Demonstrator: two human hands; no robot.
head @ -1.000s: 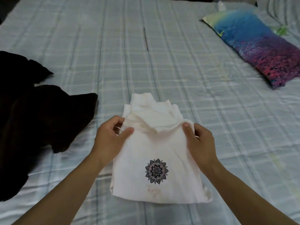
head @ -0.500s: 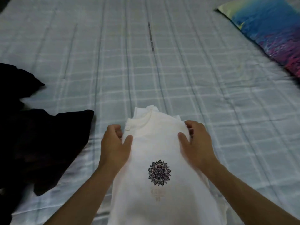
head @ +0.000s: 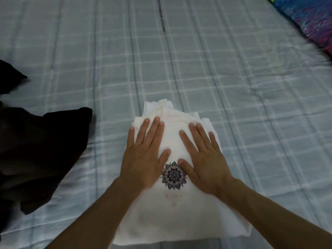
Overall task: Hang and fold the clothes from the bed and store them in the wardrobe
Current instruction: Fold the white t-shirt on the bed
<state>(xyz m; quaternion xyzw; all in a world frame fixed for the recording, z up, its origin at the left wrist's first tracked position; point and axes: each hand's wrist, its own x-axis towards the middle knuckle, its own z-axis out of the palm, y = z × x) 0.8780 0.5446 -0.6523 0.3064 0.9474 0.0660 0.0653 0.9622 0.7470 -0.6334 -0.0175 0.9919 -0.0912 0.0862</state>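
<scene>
— Changed? Pinch on the top fold gone; left hand (head: 143, 157) and right hand (head: 203, 159) now flat, fingers spread, pressing white T-shirt (head: 179, 218) on plaid bedsheet (head: 233, 87).

— Meaning? Fold likely done (black clothes (head: 36, 150) waiting alongside).

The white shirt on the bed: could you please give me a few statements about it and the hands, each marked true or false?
1. Both hands lie flat on the white shirt. True: the left hand and the right hand press it with straight fingers.
2. The mandala print sits between the two hands. True.
3. The shirt hangs on a hanger. False: it lies folded on the checked bedsheet.
4. The dark garment lies to the right of the shirt. False: it lies to the left, apart from it.
5. The colourful pillow is at the upper right. True.
</scene>
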